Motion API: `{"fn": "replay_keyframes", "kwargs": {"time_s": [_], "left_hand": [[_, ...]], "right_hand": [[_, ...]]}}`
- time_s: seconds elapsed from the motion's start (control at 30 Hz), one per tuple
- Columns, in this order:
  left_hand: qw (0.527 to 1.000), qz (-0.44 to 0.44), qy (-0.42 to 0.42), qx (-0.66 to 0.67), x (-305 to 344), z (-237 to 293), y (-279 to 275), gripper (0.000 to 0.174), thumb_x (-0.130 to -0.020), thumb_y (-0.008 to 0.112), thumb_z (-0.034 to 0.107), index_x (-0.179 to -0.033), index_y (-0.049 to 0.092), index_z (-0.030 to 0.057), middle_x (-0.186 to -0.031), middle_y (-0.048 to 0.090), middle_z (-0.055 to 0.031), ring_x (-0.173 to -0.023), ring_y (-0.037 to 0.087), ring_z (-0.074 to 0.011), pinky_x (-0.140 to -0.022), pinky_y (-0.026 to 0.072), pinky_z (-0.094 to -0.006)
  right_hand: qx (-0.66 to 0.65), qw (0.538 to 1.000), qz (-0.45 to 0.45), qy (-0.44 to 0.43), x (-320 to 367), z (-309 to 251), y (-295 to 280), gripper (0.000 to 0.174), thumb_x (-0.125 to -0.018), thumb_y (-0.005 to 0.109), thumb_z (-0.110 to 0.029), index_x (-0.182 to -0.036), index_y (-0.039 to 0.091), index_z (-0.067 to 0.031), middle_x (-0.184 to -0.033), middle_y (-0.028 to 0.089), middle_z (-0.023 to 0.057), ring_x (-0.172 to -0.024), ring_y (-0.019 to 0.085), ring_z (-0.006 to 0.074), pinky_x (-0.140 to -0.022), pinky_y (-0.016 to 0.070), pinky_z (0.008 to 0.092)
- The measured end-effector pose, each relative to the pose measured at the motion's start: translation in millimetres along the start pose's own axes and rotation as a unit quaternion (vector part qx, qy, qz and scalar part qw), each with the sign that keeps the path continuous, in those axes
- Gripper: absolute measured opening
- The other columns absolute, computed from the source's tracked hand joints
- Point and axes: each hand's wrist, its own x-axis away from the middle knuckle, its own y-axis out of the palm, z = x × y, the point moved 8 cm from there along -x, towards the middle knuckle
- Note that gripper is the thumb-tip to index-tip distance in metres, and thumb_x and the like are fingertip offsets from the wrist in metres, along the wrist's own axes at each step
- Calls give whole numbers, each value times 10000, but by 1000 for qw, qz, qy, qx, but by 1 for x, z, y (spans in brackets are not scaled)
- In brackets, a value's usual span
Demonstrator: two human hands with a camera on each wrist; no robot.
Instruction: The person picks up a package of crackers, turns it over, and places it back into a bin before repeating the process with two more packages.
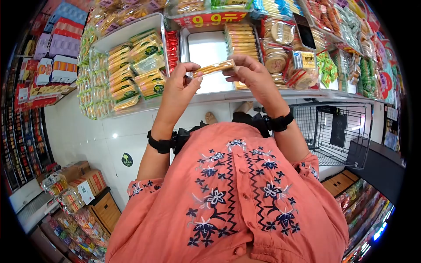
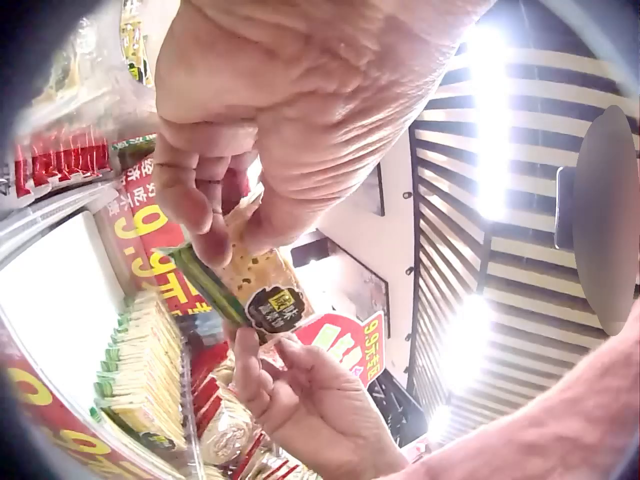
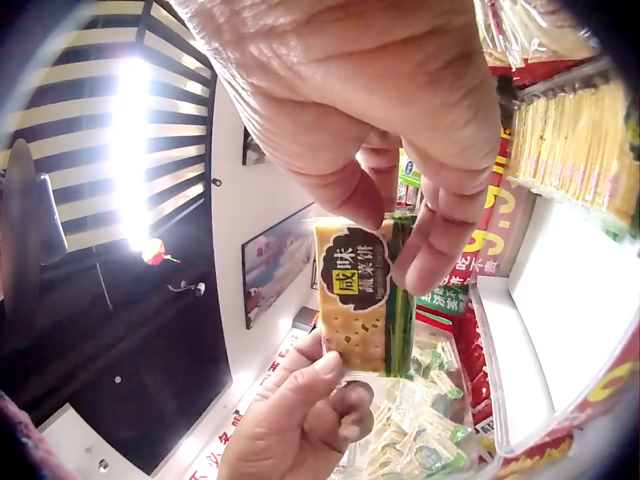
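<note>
A slim clear-wrapped packet of crackers (image 1: 215, 68) is held up in front of the body, over the partly filled white bin (image 1: 204, 48). My left hand (image 1: 180, 87) pinches one end between thumb and fingers. At the other end, my right hand (image 1: 253, 78) pinches it the same way. In the right wrist view the cracker packet (image 3: 352, 300) shows a dark round label with yellow and white characters and a green edge. The left wrist view has both hands on the packet (image 2: 268, 290). A row of similar packets (image 1: 242, 41) stands in the bin's right side.
Left of the bin is a tray of yellow and green packets (image 1: 142, 65); on the right are bagged round biscuits (image 1: 276, 57). A dark phone-like slab (image 1: 304, 30) stands above those. A red price sign (image 1: 215, 19) runs behind. A shopping cart (image 1: 329, 131) stands at right.
</note>
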Motion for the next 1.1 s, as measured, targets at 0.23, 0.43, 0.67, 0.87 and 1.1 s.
{"fn": "replay_keyframes", "kwargs": {"time_s": [0.23, 0.43, 0.67, 0.87, 1.1], "left_hand": [[993, 14, 100, -62, -5, 12, 4, 248, -939, 626, 26, -1180, 573, 48, -1154, 537, -14, -866, 521, -73, -761, 464, -230], [991, 23, 113, -74, -6, 13, 7, 230, -942, 627, 29, -1167, 578, 49, -1150, 540, -22, -852, 532, -73, -749, 468, -226], [997, 10, 47, -59, -10, -15, 16, 234, -952, 643, 55, -1178, 587, 35, -1007, 585, -13, -761, 544, -53, -675, 466, -215], [993, 15, 66, -97, -7, -27, 21, 239, -949, 650, 64, -1177, 590, 29, -1010, 601, -28, -760, 558, -65, -679, 471, -228], [989, 3, 76, -130, -5, -32, 28, 236, -946, 652, 70, -1167, 593, 14, -1025, 605, -53, -769, 580, -95, -702, 484, -250]], "right_hand": [[30, 999, 25, -3, -1, -1, -8, 274, -967, 527, -51, -1224, 603, 2, -1163, 599, 49, -1065, 604, 133, -969, 551, 301], [35, 999, 26, 2, -3, 3, -14, 281, -959, 511, -29, -1222, 604, 1, -1189, 595, 61, -1069, 623, 151, -947, 547, 290], [73, 995, 72, 1, -1, 11, -41, 290, -954, 495, -31, -1222, 594, 18, -1162, 635, 106, -1008, 698, 217, -854, 569, 310], [485, 865, 72, -103, 6, 24, -76, 214, -936, 509, -70, -1112, 605, 5, -931, 692, 191, -880, 694, 335, -774, 546, 427], [591, 793, 65, -130, 16, 41, -75, 160, -903, 528, -81, -1039, 601, -38, -939, 689, 216, -860, 658, 423, -728, 516, 504]]}}
